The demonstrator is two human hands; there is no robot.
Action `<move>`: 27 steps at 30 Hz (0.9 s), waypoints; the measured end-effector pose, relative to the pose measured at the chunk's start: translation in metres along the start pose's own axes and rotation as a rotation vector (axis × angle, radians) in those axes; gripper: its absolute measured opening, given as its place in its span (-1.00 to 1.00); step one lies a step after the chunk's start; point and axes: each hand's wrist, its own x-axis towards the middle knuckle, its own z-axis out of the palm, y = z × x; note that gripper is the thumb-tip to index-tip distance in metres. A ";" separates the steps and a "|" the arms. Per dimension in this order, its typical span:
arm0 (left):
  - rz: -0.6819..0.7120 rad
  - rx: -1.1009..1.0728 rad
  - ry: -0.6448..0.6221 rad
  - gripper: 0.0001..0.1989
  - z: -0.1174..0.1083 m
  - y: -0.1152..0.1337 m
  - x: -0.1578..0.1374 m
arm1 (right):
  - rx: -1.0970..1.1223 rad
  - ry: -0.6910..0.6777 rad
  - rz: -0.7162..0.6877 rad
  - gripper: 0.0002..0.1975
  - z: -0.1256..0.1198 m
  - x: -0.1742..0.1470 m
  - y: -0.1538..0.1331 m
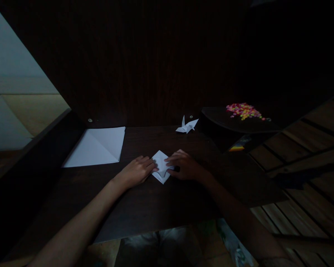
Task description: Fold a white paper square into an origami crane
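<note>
A small white sheet of folded paper (160, 163) lies as a diamond on the dark desk, with creases and a raised flap near its lower middle. My left hand (139, 170) is closed at its left corner, the thumb and fingertips gripping the edge. On the opposite side my right hand (182, 165) rests with fingers slightly apart, the fingertips pressing on the paper's right half and partly hiding that corner. Farther back stands a finished white paper crane (187, 127), apart from both hands.
A stack of white paper squares (100, 146) lies at the left, the top one creased diagonally. On a raised curved shelf (219, 118) at the right is a pile of small colourful pieces (245, 111). A dark panel (144, 63) rises behind the desk (128, 211).
</note>
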 end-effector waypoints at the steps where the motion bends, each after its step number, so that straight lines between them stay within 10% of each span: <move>1: -0.018 -0.036 -0.002 -0.69 -0.001 0.000 0.000 | -0.007 0.000 -0.005 -0.88 0.000 0.000 0.000; 9: -0.133 -0.208 -0.058 -0.40 -0.003 -0.002 -0.004 | -0.022 0.014 -0.057 -0.88 0.004 0.000 0.005; 27: -0.352 -0.291 0.034 -0.61 0.005 0.006 0.008 | -0.026 0.008 0.066 -0.72 0.002 0.004 -0.003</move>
